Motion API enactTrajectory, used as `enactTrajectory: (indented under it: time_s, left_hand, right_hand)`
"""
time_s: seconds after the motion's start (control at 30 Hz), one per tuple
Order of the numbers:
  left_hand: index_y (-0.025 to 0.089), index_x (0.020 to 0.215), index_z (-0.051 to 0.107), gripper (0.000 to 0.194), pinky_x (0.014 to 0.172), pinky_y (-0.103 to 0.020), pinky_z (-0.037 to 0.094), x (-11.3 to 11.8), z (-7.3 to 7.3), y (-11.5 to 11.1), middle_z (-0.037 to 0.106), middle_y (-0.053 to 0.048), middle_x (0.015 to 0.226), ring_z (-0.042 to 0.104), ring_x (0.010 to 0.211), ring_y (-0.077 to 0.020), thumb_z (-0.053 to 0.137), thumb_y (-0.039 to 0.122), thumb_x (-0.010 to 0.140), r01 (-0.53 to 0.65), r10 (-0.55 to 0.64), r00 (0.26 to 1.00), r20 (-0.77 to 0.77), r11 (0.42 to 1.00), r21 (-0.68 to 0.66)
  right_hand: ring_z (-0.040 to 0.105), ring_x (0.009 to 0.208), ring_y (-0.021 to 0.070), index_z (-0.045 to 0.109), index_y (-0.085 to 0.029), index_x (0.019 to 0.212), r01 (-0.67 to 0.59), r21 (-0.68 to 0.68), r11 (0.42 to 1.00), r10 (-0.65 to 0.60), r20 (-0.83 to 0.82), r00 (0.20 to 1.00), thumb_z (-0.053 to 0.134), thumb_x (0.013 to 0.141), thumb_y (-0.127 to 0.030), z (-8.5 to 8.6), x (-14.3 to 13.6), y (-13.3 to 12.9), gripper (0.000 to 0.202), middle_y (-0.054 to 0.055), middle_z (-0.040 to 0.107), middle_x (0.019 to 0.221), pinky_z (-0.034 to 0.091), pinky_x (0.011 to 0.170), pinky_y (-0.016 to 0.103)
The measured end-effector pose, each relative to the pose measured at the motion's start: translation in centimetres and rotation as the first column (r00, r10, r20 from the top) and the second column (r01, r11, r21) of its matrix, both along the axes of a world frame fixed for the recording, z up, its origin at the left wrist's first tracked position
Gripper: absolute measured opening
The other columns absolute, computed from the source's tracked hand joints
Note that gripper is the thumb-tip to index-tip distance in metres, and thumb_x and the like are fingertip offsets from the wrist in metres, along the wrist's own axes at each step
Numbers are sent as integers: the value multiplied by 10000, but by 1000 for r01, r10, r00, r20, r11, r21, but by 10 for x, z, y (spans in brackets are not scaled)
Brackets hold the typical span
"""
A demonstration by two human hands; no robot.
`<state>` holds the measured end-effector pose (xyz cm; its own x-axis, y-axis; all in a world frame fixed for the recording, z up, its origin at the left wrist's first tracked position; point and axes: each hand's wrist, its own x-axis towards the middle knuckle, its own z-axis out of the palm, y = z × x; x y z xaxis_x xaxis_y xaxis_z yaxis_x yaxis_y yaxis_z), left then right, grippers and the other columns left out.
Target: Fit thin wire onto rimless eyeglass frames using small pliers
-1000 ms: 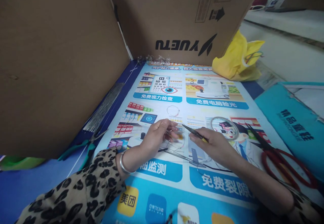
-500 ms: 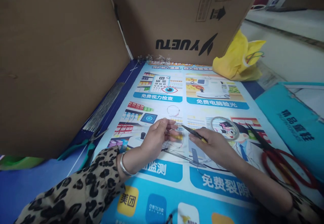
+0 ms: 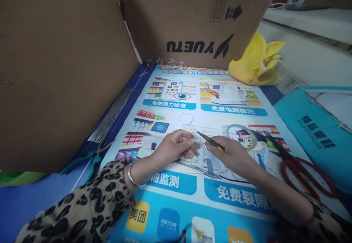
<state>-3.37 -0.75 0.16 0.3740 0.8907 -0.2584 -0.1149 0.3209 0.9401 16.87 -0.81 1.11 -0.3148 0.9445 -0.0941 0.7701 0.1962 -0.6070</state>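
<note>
My left hand is closed in a pinch on a thin wire, which bends in a loop between my two hands. Black pointed pliers with a bit of yellow on the handle lie in my closed right hand. Their tip points left, toward the fingers of my left hand, a small gap away. Whether the jaws are together is too small to tell. Below the hands, several thin dark wires lie on the printed poster. A small wire ring rests just beyond my left hand.
Cardboard walls stand at the left and back. Teal-handled pliers and a bundle of straight wires lie at left. Red-handled scissors, a teal box and a yellow bag are at right.
The fingers of my left hand have curled in more, and the wire loop now shows nearer my right hand. The pliers stay at nearly the same place. The view has shifted slightly.
</note>
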Motion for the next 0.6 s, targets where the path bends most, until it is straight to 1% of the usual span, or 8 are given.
enactTrajectory:
  time_s: [0.17,0.23,0.33,0.43,0.53,0.6]
  left_hand:
    - [159,812,506,219,440,-180,406,0,1,1,624,11,645,566,482,-84,646,307,729,-159,163,984,-71,986,56]
    - [156,771,507,204,437,-174,399,0,2,2,609,20,583,540,453,-74,644,300,726,-190,197,975,-101,979,81]
    - [153,747,514,191,435,-172,401,0,3,2,585,32,509,501,412,-63,636,298,725,-215,231,962,-148,970,115]
    - [155,761,513,181,426,-168,406,2,2,1,585,36,503,493,401,-60,625,293,731,-206,224,959,-173,971,119]
    - [158,795,511,172,422,-167,410,3,-1,-1,595,31,515,516,415,-68,610,291,748,-165,178,970,-165,982,90]
    - [161,823,507,183,423,-168,413,4,-3,-3,600,27,529,540,437,-77,607,300,757,-131,140,980,-144,989,71]
  right_hand:
    - [563,697,163,573,-211,759,-27,-23,999,27,32,999,412,845,-435,4,2,0,290,21,620,763,388,606,269]
    - [564,696,162,574,-209,754,-29,-14,999,30,37,999,419,842,-423,5,4,0,278,23,625,764,390,609,268]
    - [551,644,152,580,-208,735,-14,3,1000,14,1,1000,410,847,-425,6,5,0,298,11,617,700,379,570,261]
    - [555,650,150,605,-208,790,8,-12,1000,-10,-104,995,421,842,-441,5,-1,-2,302,5,627,712,382,571,257]
    - [564,705,161,612,-209,887,29,-33,999,-35,-187,982,496,801,-434,2,-10,-4,268,6,645,778,393,603,261]
    - [554,694,156,609,-208,884,38,-43,998,-47,-211,976,519,783,-401,0,-16,-6,235,2,640,766,386,593,257]
